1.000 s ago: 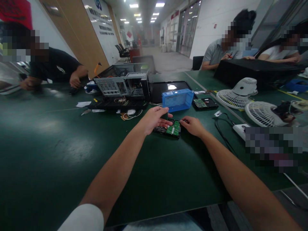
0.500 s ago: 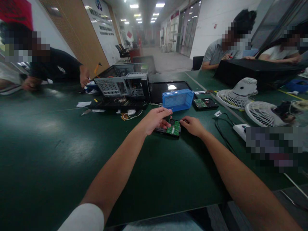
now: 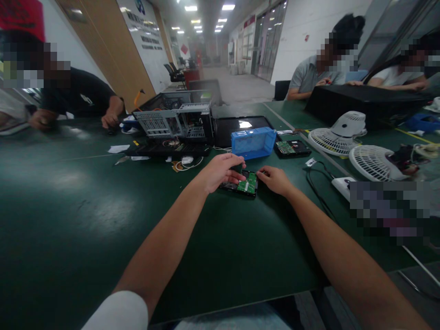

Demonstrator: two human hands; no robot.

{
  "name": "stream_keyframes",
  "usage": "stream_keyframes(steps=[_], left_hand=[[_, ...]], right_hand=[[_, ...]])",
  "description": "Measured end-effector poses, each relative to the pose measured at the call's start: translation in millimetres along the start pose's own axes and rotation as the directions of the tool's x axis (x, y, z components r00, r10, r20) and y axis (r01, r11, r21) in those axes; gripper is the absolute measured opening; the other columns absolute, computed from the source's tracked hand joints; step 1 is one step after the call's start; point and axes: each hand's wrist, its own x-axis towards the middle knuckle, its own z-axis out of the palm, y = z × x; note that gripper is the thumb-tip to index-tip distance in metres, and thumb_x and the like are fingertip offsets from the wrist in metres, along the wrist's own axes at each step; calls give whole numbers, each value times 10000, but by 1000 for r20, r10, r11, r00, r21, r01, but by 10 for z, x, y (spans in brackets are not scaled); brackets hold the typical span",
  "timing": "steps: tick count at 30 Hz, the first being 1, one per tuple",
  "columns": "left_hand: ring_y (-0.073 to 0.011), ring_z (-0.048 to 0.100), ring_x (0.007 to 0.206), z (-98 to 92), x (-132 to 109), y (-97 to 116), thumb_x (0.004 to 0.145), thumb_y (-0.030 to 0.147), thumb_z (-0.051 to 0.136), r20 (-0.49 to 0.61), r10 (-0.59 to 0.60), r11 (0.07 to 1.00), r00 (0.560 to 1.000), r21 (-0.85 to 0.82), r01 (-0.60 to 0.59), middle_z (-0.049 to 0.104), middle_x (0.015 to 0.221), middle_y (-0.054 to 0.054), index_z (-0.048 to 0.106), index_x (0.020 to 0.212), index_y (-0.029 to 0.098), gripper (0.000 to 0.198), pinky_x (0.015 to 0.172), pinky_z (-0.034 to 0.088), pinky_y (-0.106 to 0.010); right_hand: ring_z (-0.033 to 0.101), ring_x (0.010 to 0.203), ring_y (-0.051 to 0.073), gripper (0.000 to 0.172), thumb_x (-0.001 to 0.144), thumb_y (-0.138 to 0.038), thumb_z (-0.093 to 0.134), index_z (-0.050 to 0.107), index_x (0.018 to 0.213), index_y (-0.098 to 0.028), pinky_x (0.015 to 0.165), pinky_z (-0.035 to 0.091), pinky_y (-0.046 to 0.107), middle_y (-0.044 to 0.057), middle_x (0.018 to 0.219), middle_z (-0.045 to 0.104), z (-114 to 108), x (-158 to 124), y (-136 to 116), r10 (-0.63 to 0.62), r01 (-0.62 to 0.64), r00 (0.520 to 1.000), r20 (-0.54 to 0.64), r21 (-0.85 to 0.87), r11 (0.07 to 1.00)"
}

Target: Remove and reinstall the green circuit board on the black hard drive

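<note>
A hard drive (image 3: 248, 185) lies on the green table with its green circuit board facing up. My left hand (image 3: 222, 174) is over its left part, fingers bent but apart, the lower fingertips at the board. A small dark patch shows between those fingertips; I cannot make out what it is. At the drive's upper right corner, my right hand (image 3: 273, 178) is closed, thumb and forefinger pinching the edge. Just behind the drive stands a blue plastic bin (image 3: 253, 143) tipped on its side. A second hard drive (image 3: 293, 148) rests to the bin's right, circuit board up.
An opened computer case (image 3: 175, 119) stands at the back left, with cables and paper scraps before it. Fan parts (image 3: 338, 135), a black cable (image 3: 318, 188) and a white power strip (image 3: 342, 187) lie on the right. People sit across the table on both sides.
My hands and the hard drive stay nearly where they were. The co-worker's hand at the left has drawn back leftward from beside the computer case.
</note>
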Motion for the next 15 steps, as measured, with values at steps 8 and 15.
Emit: stream_keyframes(steps=[8, 15], left_hand=[[-108, 658, 611, 20, -23, 30, 895, 379, 684, -12, 4, 998, 1000, 57, -3, 665, 1049, -104, 678, 1013, 152, 255, 467, 447, -203], [-132, 672, 567, 44, -8, 39, 929, 352, 638, -130, 4, 998, 992, 63, 4, 711, 1039, -121, 585, 1041, 169, 220, 437, 436, -214]], right_hand=[[620, 733, 179, 269, 962, -403, 552, 736, 966, -207, 655, 386, 271, 44, 826, 731, 19, 10, 21, 0, 0, 1000, -4, -4, 1000], [618, 740, 180, 272, 959, -412, 553, 736, 961, -211, 644, 386, 268, 44, 833, 732, 11, 8, 10, 4, -4, 1000, -7, -4, 1000]])
